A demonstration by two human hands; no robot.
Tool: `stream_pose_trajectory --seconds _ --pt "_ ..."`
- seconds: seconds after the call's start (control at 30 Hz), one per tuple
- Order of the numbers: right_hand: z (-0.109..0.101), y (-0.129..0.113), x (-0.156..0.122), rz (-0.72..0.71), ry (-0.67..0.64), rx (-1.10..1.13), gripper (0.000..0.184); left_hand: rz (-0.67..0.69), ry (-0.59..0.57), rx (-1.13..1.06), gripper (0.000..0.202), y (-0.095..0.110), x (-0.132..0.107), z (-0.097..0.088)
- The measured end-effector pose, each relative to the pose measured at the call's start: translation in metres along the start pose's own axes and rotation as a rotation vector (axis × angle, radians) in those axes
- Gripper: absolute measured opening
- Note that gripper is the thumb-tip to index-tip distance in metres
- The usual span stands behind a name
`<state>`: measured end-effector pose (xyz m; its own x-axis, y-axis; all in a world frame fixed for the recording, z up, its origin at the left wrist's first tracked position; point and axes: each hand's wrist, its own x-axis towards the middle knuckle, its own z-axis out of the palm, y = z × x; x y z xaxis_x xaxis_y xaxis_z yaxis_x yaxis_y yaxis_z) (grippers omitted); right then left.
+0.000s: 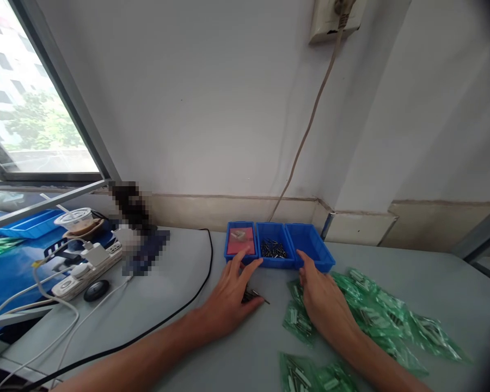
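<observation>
Though half under the left hand [228, 305], small dark pins [255, 296] (count unclear).

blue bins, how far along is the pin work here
Done: the middle bin holds a heap of loose metal pins. In hand: the left hand covers a few loose pins on the table; the right hand rests on a green bag. Left: many more green bags of pins lie unemptied at the right.

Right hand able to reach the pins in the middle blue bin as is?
Probably yes. The right hand rests just in front of the open-topped middle bin; nothing lies between them.
</observation>
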<state>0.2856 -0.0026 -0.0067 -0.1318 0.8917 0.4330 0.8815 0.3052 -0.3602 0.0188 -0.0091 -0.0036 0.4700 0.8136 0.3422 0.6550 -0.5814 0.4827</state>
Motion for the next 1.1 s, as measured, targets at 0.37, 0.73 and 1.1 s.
stream_pose_trajectory --seconds 0.37,0.73,1.1 --pt "0.006 0.000 -0.005 -0.029 -0.023 -0.046 0.055 -0.042 -0.026 -0.015 0.089 0.000 0.003 -0.002" --pt "-0.006 -0.018 -0.004 0.179 -0.121 0.185 0.056 -0.014 0.009 -0.024 0.086 0.001 0.001 -0.002" --pt "-0.006 -0.019 0.002 0.182 0.183 0.698 0.031 0.134 -0.072 0.055 0.034 0.010 0.000 -0.010"
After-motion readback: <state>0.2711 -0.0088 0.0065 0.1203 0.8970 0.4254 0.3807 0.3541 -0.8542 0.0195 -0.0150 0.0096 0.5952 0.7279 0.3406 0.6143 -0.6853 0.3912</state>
